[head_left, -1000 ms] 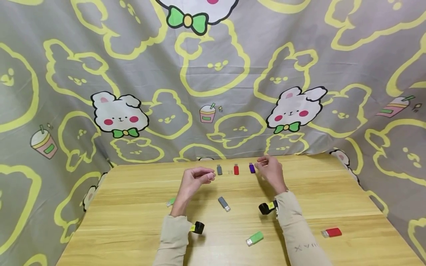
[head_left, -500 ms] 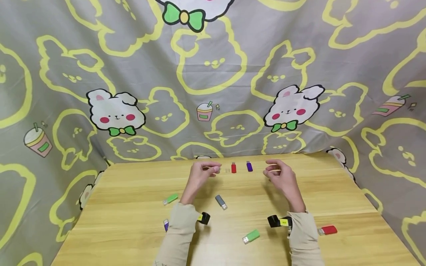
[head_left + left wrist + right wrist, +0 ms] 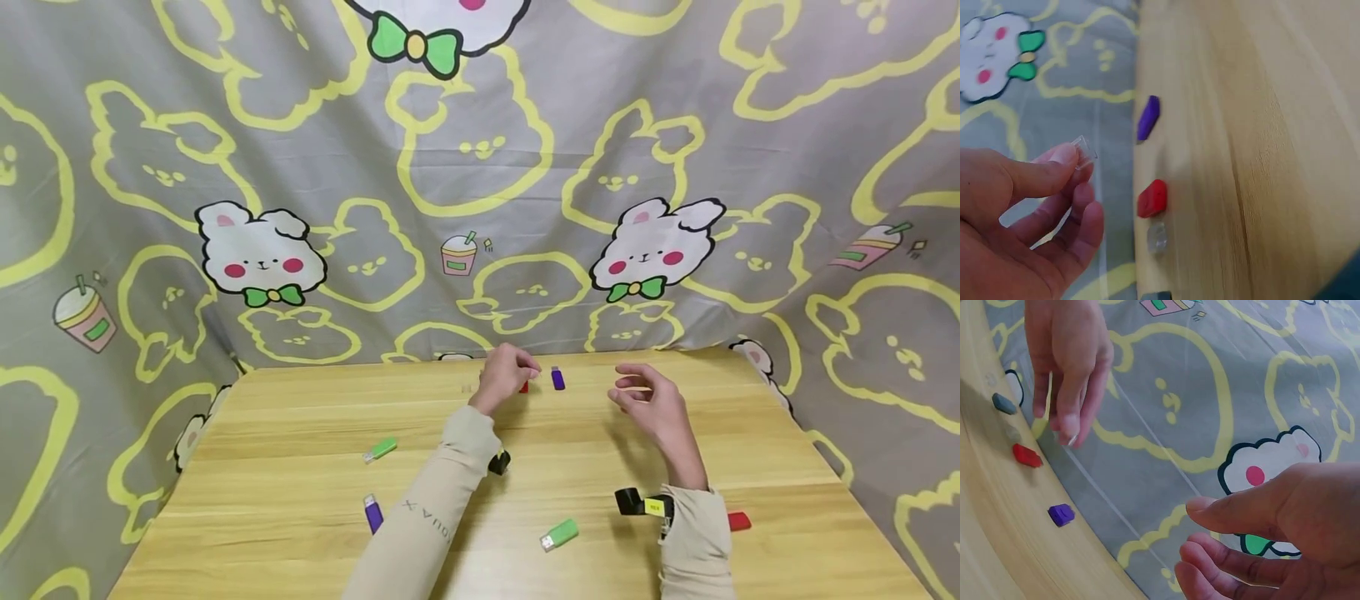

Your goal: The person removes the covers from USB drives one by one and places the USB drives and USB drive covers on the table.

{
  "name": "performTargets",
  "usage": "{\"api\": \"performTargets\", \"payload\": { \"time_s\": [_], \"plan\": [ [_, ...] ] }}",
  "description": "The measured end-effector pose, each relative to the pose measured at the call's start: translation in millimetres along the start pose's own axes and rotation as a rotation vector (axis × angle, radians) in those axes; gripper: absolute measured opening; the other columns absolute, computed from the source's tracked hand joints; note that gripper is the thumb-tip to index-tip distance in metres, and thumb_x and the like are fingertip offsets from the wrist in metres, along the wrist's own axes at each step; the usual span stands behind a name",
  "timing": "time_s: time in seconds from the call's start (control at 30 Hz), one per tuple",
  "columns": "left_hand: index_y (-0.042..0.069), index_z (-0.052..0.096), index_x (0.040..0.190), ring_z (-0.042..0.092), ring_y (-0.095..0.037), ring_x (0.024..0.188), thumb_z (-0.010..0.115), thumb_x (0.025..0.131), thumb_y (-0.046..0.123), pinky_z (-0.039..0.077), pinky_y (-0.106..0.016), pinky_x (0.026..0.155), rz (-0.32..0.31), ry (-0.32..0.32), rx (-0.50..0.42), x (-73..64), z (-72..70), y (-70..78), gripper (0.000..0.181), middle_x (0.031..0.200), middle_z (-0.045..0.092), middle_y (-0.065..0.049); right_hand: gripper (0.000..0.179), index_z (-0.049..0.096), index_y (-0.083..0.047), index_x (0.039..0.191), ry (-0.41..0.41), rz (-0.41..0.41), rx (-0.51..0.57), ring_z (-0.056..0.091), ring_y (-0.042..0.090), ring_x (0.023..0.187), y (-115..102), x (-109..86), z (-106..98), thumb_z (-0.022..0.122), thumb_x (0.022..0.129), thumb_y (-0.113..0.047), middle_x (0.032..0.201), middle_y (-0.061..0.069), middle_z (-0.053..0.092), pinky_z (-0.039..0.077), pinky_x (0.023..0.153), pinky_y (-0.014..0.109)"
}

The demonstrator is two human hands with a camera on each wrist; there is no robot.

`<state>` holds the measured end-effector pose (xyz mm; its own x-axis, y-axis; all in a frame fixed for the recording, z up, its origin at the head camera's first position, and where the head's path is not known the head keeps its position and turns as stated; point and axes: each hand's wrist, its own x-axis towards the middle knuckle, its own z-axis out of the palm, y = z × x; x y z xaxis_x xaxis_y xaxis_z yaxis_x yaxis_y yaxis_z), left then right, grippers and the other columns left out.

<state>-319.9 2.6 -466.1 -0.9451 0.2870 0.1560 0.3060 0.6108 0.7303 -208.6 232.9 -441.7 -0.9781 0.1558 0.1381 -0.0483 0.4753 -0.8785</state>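
Biggest thing here is the grey cartoon-print cloth (image 3: pixel 337 158) behind everything, then the wood-grain table (image 3: pixel 300 417). Right hand (image 3: pixel 660 408) is up in the air with nothing in it, thumb apart from the loosely bent fingers. Left hand (image 3: pixel 506 379) has thumb and index pinched together, other fingers kinda curled.

USB sticks next: along the back edge there's grey (image 3: pixel 1004 403), red (image 3: pixel 1152 199) and purple (image 3: pixel 558 379), spaced apart. Nearer the person, two green ones ( (image 3: pixel 380 450), (image 3: pixel 559 535)), another purple (image 3: pixel 373 513) partly behind the left sleeve, and another red partly behind the right sleeve.

Tiniest are the clear bits: one piece (image 3: pixel 1157 239) on the table just beside the back red stick, and a little clear cap (image 3: pixel 1085 153) in the left hand's pinch, up off the table.
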Motion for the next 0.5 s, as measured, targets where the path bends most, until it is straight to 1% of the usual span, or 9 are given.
{"api": "performTargets", "payload": {
  "time_s": [0.03, 0.1, 0.17, 0.23, 0.4, 0.5],
  "plan": [
    [0.007, 0.083, 0.086, 0.071, -0.019, 0.088, 0.079, 0.090, 0.007, 0.055, -0.033, 0.088, 0.003, -0.009, 0.030, 2.8, 3.3, 0.5, 0.006, 0.088, 0.078, -0.002, 0.040, 0.063, 0.001, 0.131, 0.000, 0.001, 0.002, 0.070, 0.024, 0.096, 1, -0.4, 0, 0.075, 0.094, -0.008, 0.114, 0.024, 0.069, 0.054, 0.070, 0.017],
    [0.009, 0.083, 0.085, 0.071, -0.017, 0.084, 0.078, 0.091, 0.008, 0.056, -0.030, 0.083, 0.000, -0.026, 0.084, 7.6, 9.1, 1.9, 0.008, 0.085, 0.078, 0.000, 0.040, 0.063, 0.002, 0.131, 0.002, 0.001, -0.002, 0.070, 0.026, 0.098, 1, -0.9, -2, 0.075, 0.094, -0.009, 0.115, 0.025, 0.069, 0.054, 0.070, 0.016],
    [0.009, 0.084, 0.086, 0.070, -0.016, 0.080, 0.077, 0.092, 0.008, 0.057, -0.027, 0.075, -0.010, -0.045, 0.119, 11.7, 14.3, 2.9, 0.009, 0.085, 0.078, 0.000, 0.039, 0.064, 0.002, 0.130, 0.008, -0.006, -0.011, 0.070, 0.030, 0.100, 2, -0.9, -3, 0.075, 0.094, -0.009, 0.115, 0.025, 0.069, 0.054, 0.071, 0.015],
    [0.011, 0.084, 0.086, 0.070, -0.016, 0.081, 0.077, 0.093, 0.008, 0.057, -0.025, 0.071, -0.017, -0.061, 0.155, 14.9, 19.4, 4.0, 0.010, 0.086, 0.078, 0.001, 0.038, 0.064, 0.002, 0.129, 0.014, -0.015, -0.026, 0.069, 0.035, 0.102, 4, -0.5, -5, 0.075, 0.095, -0.009, 0.116, 0.026, 0.069, 0.053, 0.071, 0.014],
    [0.013, 0.083, 0.085, 0.071, -0.019, 0.091, 0.078, 0.092, 0.008, 0.059, -0.030, 0.077, -0.031, -0.087, 0.257, 20.1, 31.1, 1.6, 0.010, 0.091, 0.077, 0.002, 0.034, 0.066, 0.003, 0.126, 0.030, -0.028, -0.046, 0.069, 0.039, 0.103, 8, 0.5, -8, 0.075, 0.094, -0.007, 0.115, 0.027, 0.069, 0.052, 0.071, 0.013],
    [0.015, 0.083, 0.085, 0.072, -0.019, 0.092, 0.079, 0.091, 0.009, 0.060, -0.031, 0.077, -0.030, -0.098, 0.314, 21.7, 35.1, -0.6, 0.010, 0.093, 0.076, 0.003, 0.032, 0.067, 0.002, 0.124, 0.032, -0.030, -0.048, 0.069, 0.039, 0.102, 9, 0.6, -9, 0.075, 0.094, -0.007, 0.115, 0.026, 0.069, 0.052, 0.072, 0.013]
  ]
}}
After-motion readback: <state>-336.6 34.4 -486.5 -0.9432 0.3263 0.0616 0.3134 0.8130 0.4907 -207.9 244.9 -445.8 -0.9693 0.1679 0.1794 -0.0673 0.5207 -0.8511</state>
